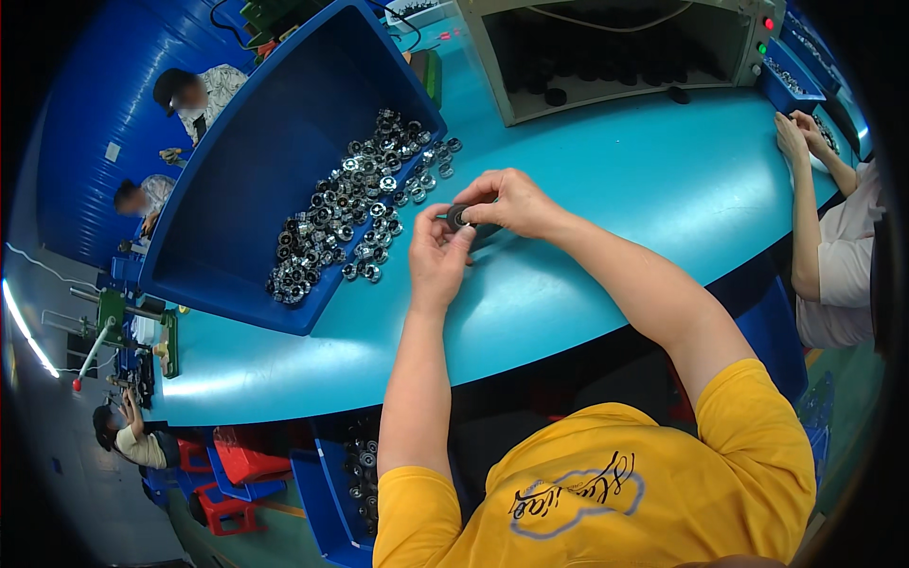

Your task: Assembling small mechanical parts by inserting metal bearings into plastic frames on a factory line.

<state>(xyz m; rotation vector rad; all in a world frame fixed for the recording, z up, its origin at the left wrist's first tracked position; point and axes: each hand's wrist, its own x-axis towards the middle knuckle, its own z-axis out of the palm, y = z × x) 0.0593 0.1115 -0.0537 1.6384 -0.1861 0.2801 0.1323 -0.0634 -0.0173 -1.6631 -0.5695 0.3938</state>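
Head view: a small dark ring-shaped part [459, 217] is held above the turquoise table [606, 170], pinched between the two hands, which are brought together over it. The left hand [438, 257] is raised with its fingertips closed on the near side of the part, and the right hand [511, 202] is curled over it from the far side, thumb and forefinger clamped on its rim. Just to the left of the hands, a large blue bin [237, 189] is set at a slant on the table, and a heap of small shiny metal rings [355, 208] is spread along its near wall. A few loose rings [437, 163] are seen on the table just beside the bin's corner, near the hands. Behind the hands, well apart from them, a pale open-fronted box [615, 52] is placed, with dark round pieces [556, 96] lying inside it. At the right rim, the hands of another person [793, 133] are rested at the table's edge. Under the table edge, below the left forearm, a second blue bin [331, 502] holding more metal rings is partly seen.
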